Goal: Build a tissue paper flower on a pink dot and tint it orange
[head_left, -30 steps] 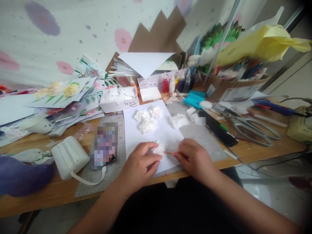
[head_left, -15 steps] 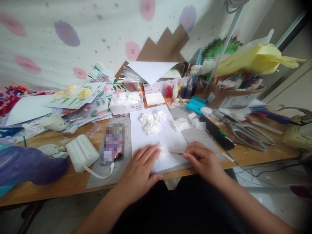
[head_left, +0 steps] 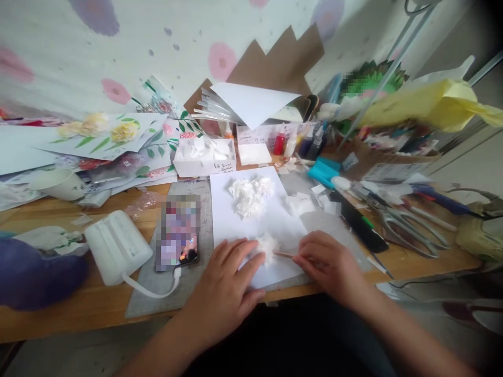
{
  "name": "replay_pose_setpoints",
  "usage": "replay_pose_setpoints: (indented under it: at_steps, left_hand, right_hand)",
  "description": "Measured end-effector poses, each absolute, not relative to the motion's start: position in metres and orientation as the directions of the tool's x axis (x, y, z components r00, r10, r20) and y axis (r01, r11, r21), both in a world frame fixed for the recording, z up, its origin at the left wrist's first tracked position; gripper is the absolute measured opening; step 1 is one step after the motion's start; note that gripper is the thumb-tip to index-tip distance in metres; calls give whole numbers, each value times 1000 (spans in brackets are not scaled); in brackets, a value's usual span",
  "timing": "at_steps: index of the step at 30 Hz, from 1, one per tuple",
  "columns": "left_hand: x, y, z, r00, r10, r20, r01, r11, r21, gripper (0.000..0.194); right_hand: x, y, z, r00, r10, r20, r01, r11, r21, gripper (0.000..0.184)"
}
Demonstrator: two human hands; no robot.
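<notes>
A white sheet of paper [head_left: 255, 220] lies on a grey mat in front of me. My left hand [head_left: 226, 285] rests flat on its near part, fingers stretched out, fingertips touching a small crumpled white tissue tuft [head_left: 268, 244]. My right hand [head_left: 328, 264] is closed around a thin wooden stick [head_left: 283, 254], whose tip points at the tuft. A bigger heap of white tissue tufts [head_left: 249, 192] sits farther up the sheet.
A phone [head_left: 177, 230] with a cable lies left of the sheet, beside a white power bank [head_left: 116, 246]. Scissors [head_left: 408, 225], a black pen [head_left: 359, 222], a tissue box [head_left: 204, 156], small bottles [head_left: 293, 142] and piles of flower pictures [head_left: 106, 136] crowd the desk.
My left hand went from curled over the tuft to lying flat with fingers spread. The view shifted slightly; my right hand still holds the stick by the tuft.
</notes>
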State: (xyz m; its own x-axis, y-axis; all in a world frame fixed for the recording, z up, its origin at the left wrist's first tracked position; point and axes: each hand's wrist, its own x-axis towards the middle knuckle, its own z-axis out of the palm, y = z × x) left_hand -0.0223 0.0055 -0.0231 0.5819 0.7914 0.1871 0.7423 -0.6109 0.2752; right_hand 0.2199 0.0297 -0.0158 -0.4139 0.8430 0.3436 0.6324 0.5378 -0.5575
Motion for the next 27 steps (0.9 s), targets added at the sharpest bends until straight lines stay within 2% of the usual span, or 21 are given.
replay_pose_setpoints:
  at_steps: [4,9,13,17,24,27]
  left_hand:
    - [-23,12,-24,607,765,216,691,-642,333,33]
    - [-23,21,-23,637,742,207,667,-666,333,46]
    - [-23,24,-25,638,741,210,640,-662,390,34]
    - [-24,24,-24,612,754,240,632,-649,424,26]
    - [-21,27,-22,638,733,234,647,-676,352,41]
    - [-20,28,-23,629,749,210,656,-655,374,36]
  right_hand:
    - [221,33,-9,-414,851,323,595,521,-612,13]
    - [222,36,-12,-485,827,285,579,548,-604,9]
    - [228,36,-19,-531,809,252,544,554,-630,5]
    - [231,37,-20,-502,827,253,489,513,-706,7]
    - [229,43,-19,-476,844,245,504,490,-711,8]
    - [230,46,-19,-455,860,231,515,466,-720,8]
